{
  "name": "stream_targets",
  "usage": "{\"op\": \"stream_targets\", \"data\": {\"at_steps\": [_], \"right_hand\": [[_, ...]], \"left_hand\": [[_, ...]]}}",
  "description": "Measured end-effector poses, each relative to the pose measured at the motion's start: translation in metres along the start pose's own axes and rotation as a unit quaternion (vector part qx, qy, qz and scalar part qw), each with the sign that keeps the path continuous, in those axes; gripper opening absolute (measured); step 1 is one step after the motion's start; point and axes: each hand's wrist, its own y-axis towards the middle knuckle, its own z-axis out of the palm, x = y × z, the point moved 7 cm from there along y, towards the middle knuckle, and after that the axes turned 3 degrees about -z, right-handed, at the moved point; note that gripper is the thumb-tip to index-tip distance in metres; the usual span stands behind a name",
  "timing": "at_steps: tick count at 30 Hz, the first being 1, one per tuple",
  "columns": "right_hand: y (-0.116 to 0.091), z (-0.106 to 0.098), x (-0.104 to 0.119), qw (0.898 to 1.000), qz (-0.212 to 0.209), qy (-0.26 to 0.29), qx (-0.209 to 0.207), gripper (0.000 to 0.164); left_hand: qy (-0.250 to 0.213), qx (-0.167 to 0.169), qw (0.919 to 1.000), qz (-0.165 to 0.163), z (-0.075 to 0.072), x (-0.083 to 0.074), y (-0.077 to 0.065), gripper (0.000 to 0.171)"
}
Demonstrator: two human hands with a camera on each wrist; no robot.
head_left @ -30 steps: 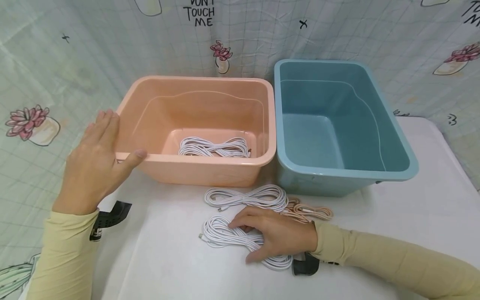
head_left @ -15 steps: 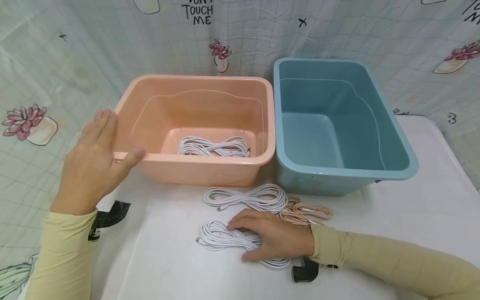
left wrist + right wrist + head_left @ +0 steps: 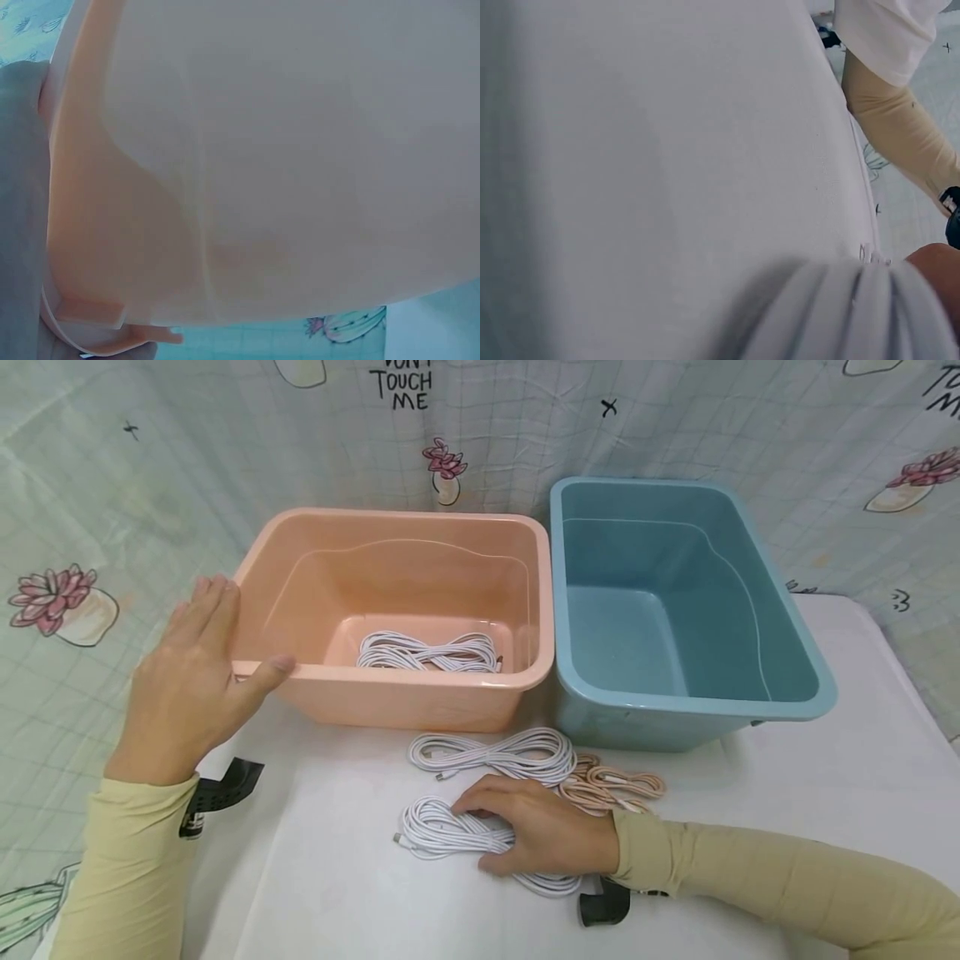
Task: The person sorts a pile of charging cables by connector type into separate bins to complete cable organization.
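My left hand [image 3: 187, 685] rests with fairly straight fingers on the near left corner of a peach plastic tub [image 3: 397, 703], thumb lying along its front rim. In the left wrist view the tub's wall [image 3: 315, 180] fills most of the picture. Lower down, my right hand [image 3: 543, 828] holds a coiled white cable [image 3: 438, 833] from above, fingers at its far side and thumb at its near side. The coil lies on the white table, a small plug at its left end. Its strands [image 3: 840, 319] appear blurred in the right wrist view; my palm hides part of it.
Another white cable coil [image 3: 498, 752] lies just beyond my right hand, beside a peach-coloured cable bundle [image 3: 611, 783]. Inside the peach tub is a white coil [image 3: 427, 652]. A blue tub [image 3: 630, 643] stands to its right. A patterned curtain [image 3: 502, 435] hangs behind both tubs.
My right hand and the white coil under it have shifted slightly to the left. My left hand has stayed on the corner of the peach tub.
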Motion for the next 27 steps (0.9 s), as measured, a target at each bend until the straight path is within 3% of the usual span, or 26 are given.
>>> {"op": "stream_targets", "data": {"at_steps": [17, 27], "right_hand": [[-0.0006, 0.0009, 0.0044, 0.998, -0.05, -0.01, -0.036, 0.055], [-0.0005, 0.0008, 0.0043, 0.999, -0.023, 0.009, -0.025, 0.055]], "left_hand": [[0.007, 0.003, 1.0, 0.0, -0.0008, 0.0005, -0.0007, 0.098], [0.005, 0.0, 1.0, 0.005, -0.0018, -0.0002, -0.0009, 0.098]]}}
